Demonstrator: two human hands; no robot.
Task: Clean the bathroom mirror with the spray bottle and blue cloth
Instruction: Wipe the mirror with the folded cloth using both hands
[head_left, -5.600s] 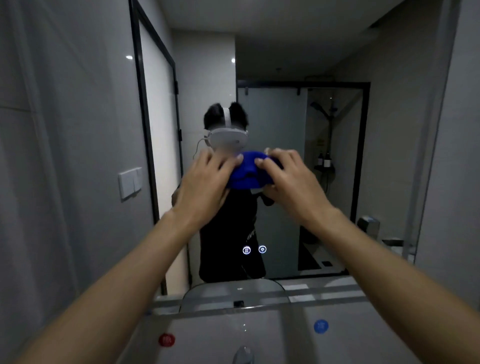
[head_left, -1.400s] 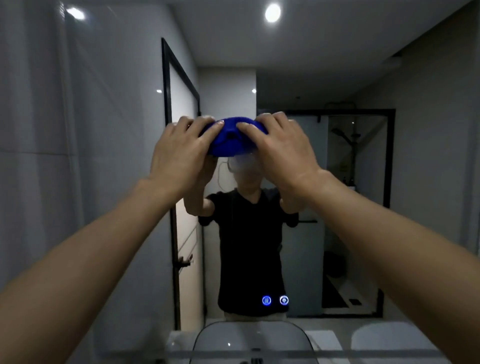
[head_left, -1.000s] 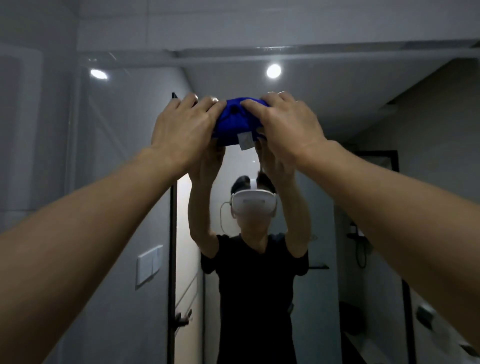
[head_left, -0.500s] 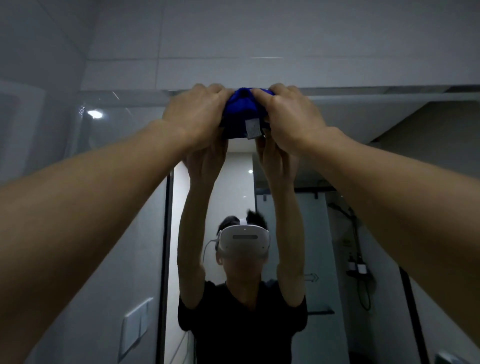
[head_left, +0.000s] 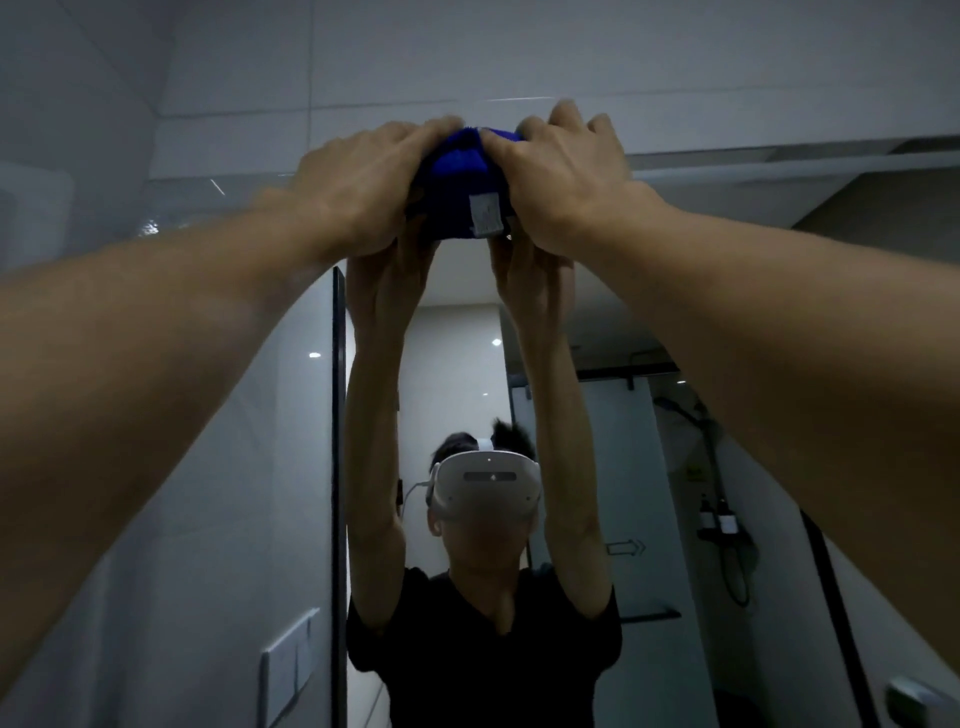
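Note:
The blue cloth (head_left: 460, 192), bunched up with a grey label hanging from it, is pressed against the mirror (head_left: 208, 467) at its top edge. My left hand (head_left: 358, 192) grips its left side and my right hand (head_left: 566, 182) grips its right side, both arms stretched upward. The mirror shows a person in a black shirt with a white headset, arms raised. The spray bottle is not in view.
White wall tiles (head_left: 467, 62) run above the mirror's top edge. Reflected in the glass are a black door frame (head_left: 338, 467), a wall switch (head_left: 288, 660), and a shower area with bottles (head_left: 719, 519) at the right.
Both hands have carried the cloth up the glass from face height to the mirror's top edge, and the view has tilted upward with them.

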